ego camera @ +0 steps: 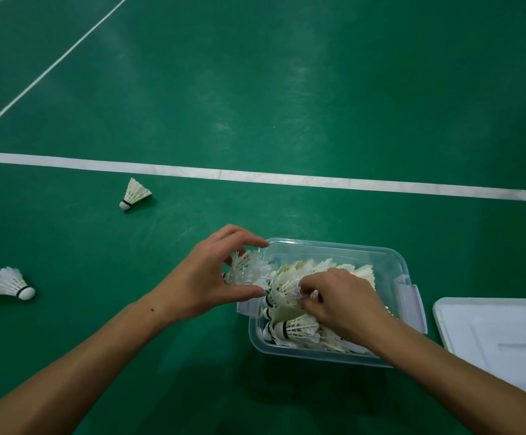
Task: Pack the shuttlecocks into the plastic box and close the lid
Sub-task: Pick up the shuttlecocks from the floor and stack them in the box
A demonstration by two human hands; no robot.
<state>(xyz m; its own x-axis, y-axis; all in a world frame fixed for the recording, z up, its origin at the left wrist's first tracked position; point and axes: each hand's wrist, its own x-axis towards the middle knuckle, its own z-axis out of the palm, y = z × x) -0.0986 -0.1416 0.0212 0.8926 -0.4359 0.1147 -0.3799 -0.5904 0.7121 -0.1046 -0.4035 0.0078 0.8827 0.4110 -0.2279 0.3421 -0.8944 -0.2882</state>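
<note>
A clear plastic box stands open on the green court floor, holding several white shuttlecocks. My left hand grips a white feather shuttlecock just over the box's left rim, thumb below and fingers above. My right hand is inside the box, its fingers pinching the feathers of a shuttlecock on the pile. The white lid lies flat on the floor to the right of the box. Loose shuttlecocks lie on the floor: one up left, two at the far left.
A white court line runs across the floor beyond the box, and a thinner line slants off at the upper left. Green floor surrounds the box on all sides.
</note>
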